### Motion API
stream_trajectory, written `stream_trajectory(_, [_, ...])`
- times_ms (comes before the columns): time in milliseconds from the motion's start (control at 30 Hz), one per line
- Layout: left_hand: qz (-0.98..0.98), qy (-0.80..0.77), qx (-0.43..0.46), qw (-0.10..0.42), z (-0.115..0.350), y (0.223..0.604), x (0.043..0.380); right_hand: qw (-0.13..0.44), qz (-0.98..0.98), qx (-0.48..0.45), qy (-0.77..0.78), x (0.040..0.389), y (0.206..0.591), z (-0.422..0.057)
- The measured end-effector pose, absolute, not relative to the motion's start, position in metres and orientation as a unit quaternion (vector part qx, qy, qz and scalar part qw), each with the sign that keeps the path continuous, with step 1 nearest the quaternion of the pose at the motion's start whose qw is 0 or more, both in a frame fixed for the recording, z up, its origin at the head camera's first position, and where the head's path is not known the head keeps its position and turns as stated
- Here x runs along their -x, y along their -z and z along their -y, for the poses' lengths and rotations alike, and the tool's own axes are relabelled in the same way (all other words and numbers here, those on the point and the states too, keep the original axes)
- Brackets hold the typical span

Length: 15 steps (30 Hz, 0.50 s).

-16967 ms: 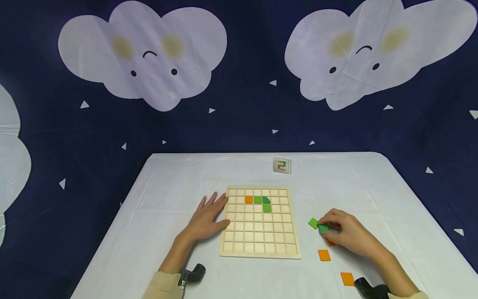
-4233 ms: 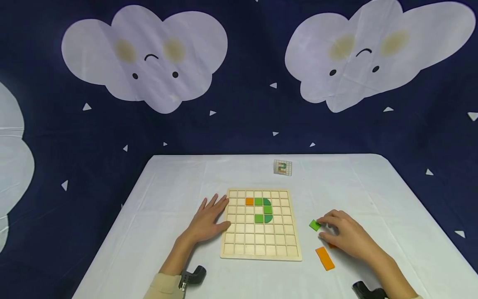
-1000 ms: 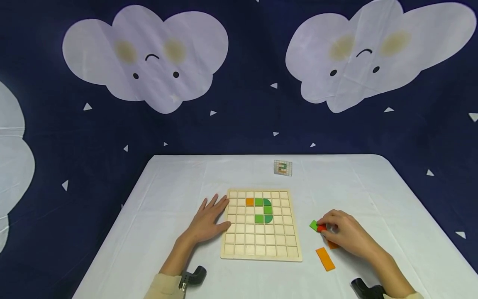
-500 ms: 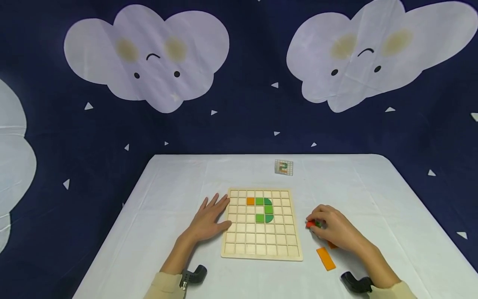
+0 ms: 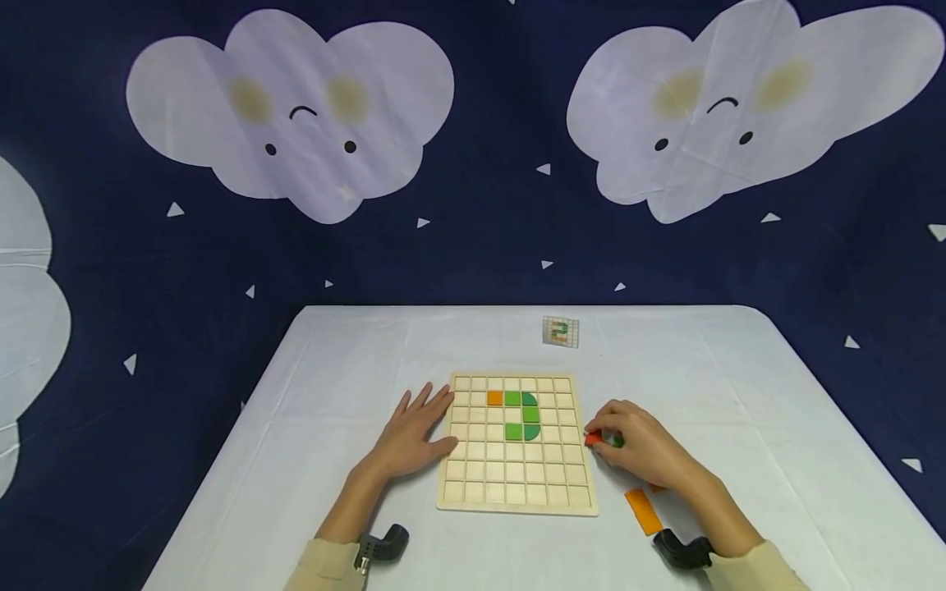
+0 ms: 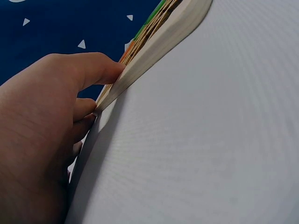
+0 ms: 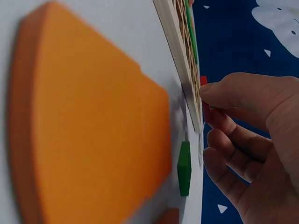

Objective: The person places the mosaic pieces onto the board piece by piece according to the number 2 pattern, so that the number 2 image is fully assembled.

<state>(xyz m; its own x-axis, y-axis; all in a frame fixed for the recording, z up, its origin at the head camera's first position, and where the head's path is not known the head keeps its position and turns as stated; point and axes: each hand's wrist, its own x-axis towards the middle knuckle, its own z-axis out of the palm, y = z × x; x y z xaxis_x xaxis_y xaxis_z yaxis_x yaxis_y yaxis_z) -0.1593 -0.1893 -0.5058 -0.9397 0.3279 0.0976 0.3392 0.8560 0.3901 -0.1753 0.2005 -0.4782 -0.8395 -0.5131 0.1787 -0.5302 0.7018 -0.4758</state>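
Note:
A wooden grid board (image 5: 493,469) holds one orange square (image 5: 494,398), several light green squares (image 5: 530,414) and two dark green quarter-round tiles (image 5: 531,432). My left hand (image 5: 411,437) lies with fingers spread at the board's left side; in the left wrist view its thumb touches the rim. My right hand (image 5: 641,442) pinches a red tile (image 7: 204,99) between thumb and finger, just off the board's right edge. Beneath that hand a light green tile (image 7: 184,169) lies on the table, partly hidden in the head view.
Orange tiles (image 5: 644,512) lie right of the board, one mostly hidden under my right hand. Behind the board a small card (image 5: 561,332) shows a coloured grid pattern. A white cloth covers the table (image 5: 355,361), with a dark blue cloud-patterned curtain (image 5: 502,98) behind.
Over the last second my right hand has carried the red tile left to the board's edge. Since the oldest frame, a green square and a dark green quarter-round have joined the board.

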Motion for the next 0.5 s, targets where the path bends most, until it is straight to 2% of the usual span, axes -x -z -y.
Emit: stream_trajectory(500, [0.961,0.215,0.175,0.01,0.189,0.503,0.159,0.013,0.913,-0.308,-0.267,0.177,0.482,-0.178])
